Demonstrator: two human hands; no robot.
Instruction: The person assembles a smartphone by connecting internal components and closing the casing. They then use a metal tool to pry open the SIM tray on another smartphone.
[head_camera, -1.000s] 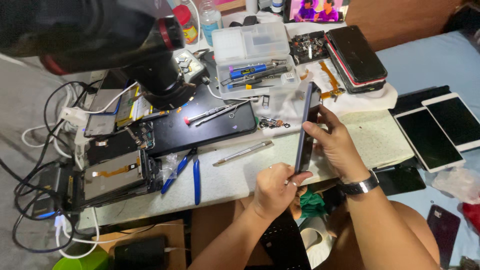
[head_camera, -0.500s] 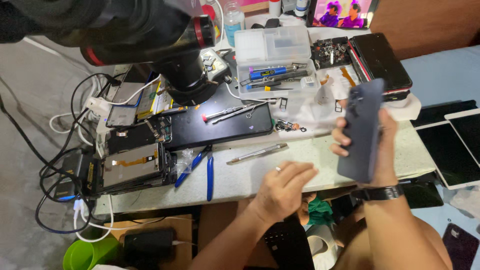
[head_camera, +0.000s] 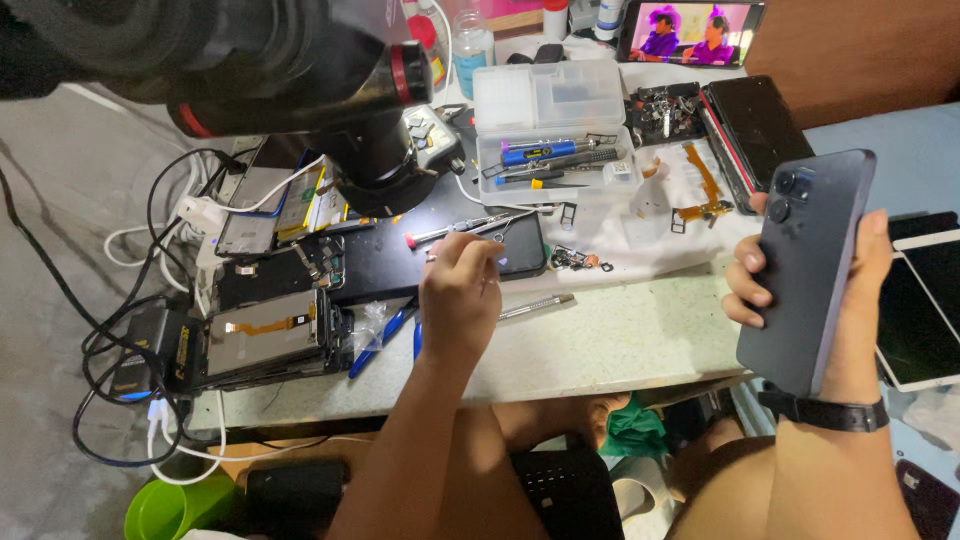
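Gripping a dark phone (head_camera: 808, 265) back-outward in the right hand (head_camera: 860, 300), clear of the bench clutter, the person is closing left hand (head_camera: 460, 295) fingers around tweezers (head_camera: 470, 228) on the black mat (head_camera: 385, 262).

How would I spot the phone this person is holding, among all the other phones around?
Start at the pale worktop and look off its right edge. There the right hand, with a black wristwatch, holds a dark blue-grey smartphone upright, back facing the camera. Unlike the phones lying flat nearby, it is raised and shows its camera lenses.
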